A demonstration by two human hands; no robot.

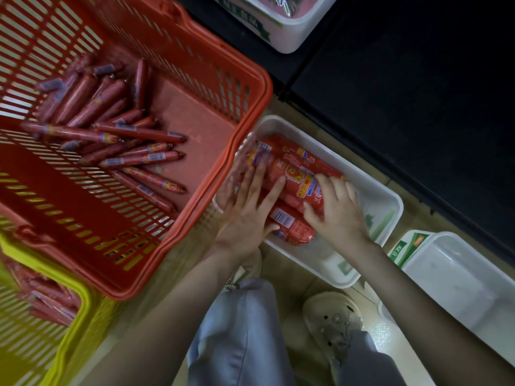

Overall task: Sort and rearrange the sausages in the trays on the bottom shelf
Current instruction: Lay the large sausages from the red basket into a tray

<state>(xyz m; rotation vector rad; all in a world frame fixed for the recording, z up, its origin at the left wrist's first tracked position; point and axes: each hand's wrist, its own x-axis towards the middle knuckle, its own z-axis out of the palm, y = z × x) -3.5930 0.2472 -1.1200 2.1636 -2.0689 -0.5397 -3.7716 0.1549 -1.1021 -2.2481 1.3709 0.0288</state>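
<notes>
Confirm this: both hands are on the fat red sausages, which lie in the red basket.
Wrong in one respect. The head view shows the left hand and right hand on the fat red sausages, but these lie in the white tray, not the red basket, which holds thin sausages.

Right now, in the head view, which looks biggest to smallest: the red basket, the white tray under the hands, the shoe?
1. red basket
2. white tray
3. shoe
No two look alike in size.
</notes>
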